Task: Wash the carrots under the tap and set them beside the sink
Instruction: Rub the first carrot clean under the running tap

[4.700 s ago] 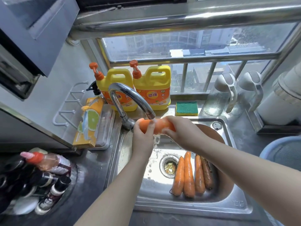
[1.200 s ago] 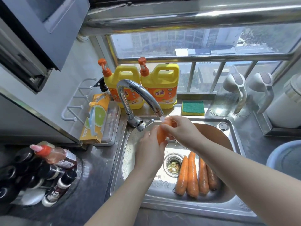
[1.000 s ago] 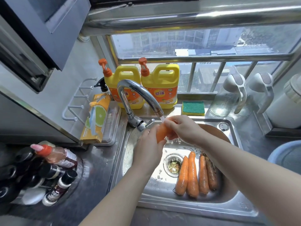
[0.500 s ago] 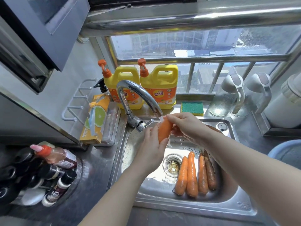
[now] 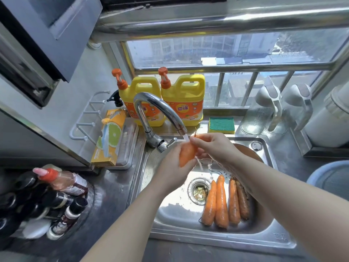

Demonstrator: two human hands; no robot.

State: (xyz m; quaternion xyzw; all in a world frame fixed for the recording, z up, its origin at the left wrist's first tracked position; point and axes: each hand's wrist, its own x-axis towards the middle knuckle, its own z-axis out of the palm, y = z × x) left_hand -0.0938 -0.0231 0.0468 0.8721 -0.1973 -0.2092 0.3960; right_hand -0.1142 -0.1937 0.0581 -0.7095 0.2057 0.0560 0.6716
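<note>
An orange carrot (image 5: 186, 155) is held nearly upright under the running chrome tap (image 5: 160, 110), over the steel sink (image 5: 217, 237). My left hand (image 5: 172, 171) grips its thick lower end. My right hand (image 5: 211, 146) pinches its thin top end, right where the water stream lands. Several more carrots (image 5: 223, 201) lie side by side on the sink floor, to the right of the drain (image 5: 199, 190); the rightmost ones look darker and dirtier.
Two yellow detergent jugs (image 5: 183, 99) and a green sponge (image 5: 221, 124) stand behind the sink. A tray with a yellow box (image 5: 111, 140) sits left of the tap. Dark bottles (image 5: 47, 201) crowd the left counter. Clear jugs (image 5: 264, 112) and a blue basin (image 5: 332, 178) are at right.
The carrot has been turned from lying across under the tap to standing nearly upright. My right hand has slid up to its thin tip; my left hand keeps the lower end.
</note>
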